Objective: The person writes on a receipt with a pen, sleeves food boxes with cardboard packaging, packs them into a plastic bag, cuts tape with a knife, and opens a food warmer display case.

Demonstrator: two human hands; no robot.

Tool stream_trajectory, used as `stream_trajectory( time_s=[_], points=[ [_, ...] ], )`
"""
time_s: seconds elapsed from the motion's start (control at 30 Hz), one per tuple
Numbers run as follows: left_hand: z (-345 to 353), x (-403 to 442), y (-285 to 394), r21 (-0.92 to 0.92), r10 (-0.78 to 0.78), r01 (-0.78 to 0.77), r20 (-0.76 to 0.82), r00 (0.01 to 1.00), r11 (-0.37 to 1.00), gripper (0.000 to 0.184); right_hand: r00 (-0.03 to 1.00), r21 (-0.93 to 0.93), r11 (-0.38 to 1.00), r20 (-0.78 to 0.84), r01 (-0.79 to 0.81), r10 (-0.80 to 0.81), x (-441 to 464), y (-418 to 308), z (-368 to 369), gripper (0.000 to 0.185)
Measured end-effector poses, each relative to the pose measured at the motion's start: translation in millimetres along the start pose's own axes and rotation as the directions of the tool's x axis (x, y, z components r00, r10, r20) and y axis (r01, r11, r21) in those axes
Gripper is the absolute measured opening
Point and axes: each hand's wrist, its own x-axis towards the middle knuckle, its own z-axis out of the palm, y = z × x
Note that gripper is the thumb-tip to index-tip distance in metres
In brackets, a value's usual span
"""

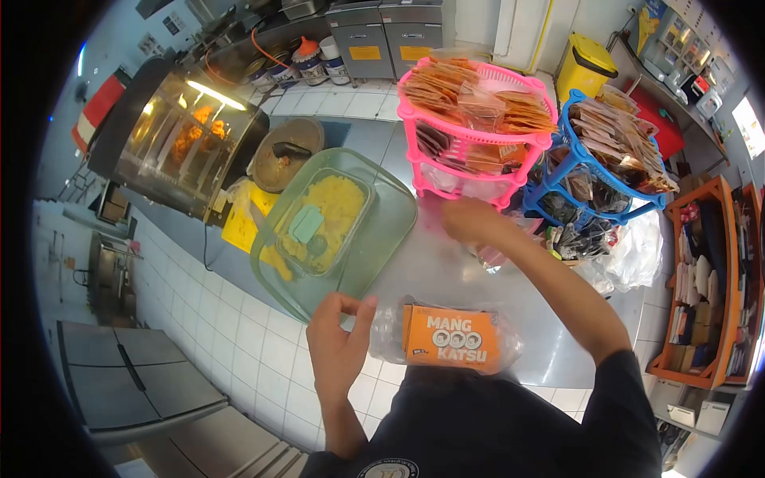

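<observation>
My left hand [339,341] is beside the near rim of a green plastic basin [390,219], with thumb and index finger apart and nothing visible between them. To its right, an orange box [451,334] printed "MANG KATSU" lies wrapped in clear plastic. My right hand [470,223] reaches to the foot of a pink tiered rack [478,139]; its fingers are blurred and partly hidden, so a hold cannot be made out. Within the basin sits a clear container [370,195] of yellow food [339,191], with a pale green scoop-like piece [307,223] on top.
Packets fill the pink rack and a blue tiered rack [610,203]. A lit food warmer [179,143] and a brown bowl [307,131] stand left on the steel table [558,295]. Clear plastic bags [633,251] lie at right. An orange shelf [709,279] stands beyond.
</observation>
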Motion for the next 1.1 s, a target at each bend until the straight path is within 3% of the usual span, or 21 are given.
stream_trajectory(
  time_s=[0.03,0.07,0.13,0.2,0.27,0.37,0.47,0.53,0.57,0.63,0.67,0.73,0.83,0.93,1.03,1.1],
  points=[
    [5,3,-3,-0.059,0.034,-0.040,-0.098,0.995,0.997,0.023,0.998,-0.027,1.000,0.059,0.008,-0.006,36,14,15,0.026],
    [9,8,-9,-0.099,0.073,-0.080,-0.073,0.995,0.992,0.022,0.992,-0.050,0.999,0.123,0.019,-0.013,65,22,37,0.031],
    [21,29,-23,-0.205,0.158,-0.164,-0.043,0.986,0.965,0.022,0.955,0.135,0.960,-0.138,-0.244,0.262,103,36,76,0.034],
    [35,51,-40,-0.292,0.162,-0.134,0.075,0.984,0.947,0.023,0.832,0.278,0.902,-0.367,-0.329,0.417,125,44,81,0.036],
    [46,80,-57,-0.344,0.160,-0.075,0.226,0.961,0.936,0.027,0.686,0.379,0.880,-0.560,-0.287,0.464,137,44,94,0.038],
    [73,124,-68,-0.334,0.116,0.045,0.447,0.887,0.941,0.034,0.765,0.343,0.882,-0.454,-0.322,0.456,164,73,112,0.043],
    [104,162,-77,-0.287,0.083,0.085,0.526,0.847,0.954,0.044,0.545,0.331,0.932,-0.759,-0.151,0.357,164,79,130,0.036],
    [148,186,-99,-0.356,0.060,0.164,0.541,0.839,0.920,0.051,0.677,0.537,0.823,-0.537,-0.185,0.503,133,59,110,0.032],
    [172,196,-104,-0.407,-0.034,0.308,0.556,0.830,0.860,0.053,0.726,0.628,0.748,-0.409,-0.216,0.553,118,49,100,0.031],
    [210,214,-104,-0.475,-0.206,0.562,0.611,0.765,0.677,0.058,0.635,0.688,0.714,-0.495,-0.130,0.593,107,41,97,0.029],
    [212,223,-98,-0.487,-0.196,0.628,0.674,0.712,0.607,0.059,0.585,0.714,0.695,-0.529,-0.086,0.615,99,31,92,0.029],
    [219,237,-89,-0.460,-0.156,0.765,0.803,0.575,0.450,0.060,0.635,0.624,0.762,-0.522,-0.170,0.569,68,7,80,0.027],
    [264,233,-114,-0.586,-0.068,0.731,0.762,0.644,0.348,0.050,0.784,0.428,0.896,-0.594,0.118,0.180,33,-17,81,0.021],
    [228,223,-114,-0.558,0.075,0.600,0.765,0.639,0.573,0.039,0.881,0.650,0.759,-0.349,-0.017,0.318,22,-34,60,0.021],
    [217,200,-117,-0.570,-0.117,0.726,0.750,0.651,0.384,0.033,0.771,0.648,0.748,-0.402,-0.141,0.493,52,-5,62,0.025],
    [233,181,-141,-0.633,-0.148,0.744,0.732,0.665,0.213,0.025,0.715,0.651,0.729,-0.406,-0.211,0.570,87,14,74,0.031]
  ],
)
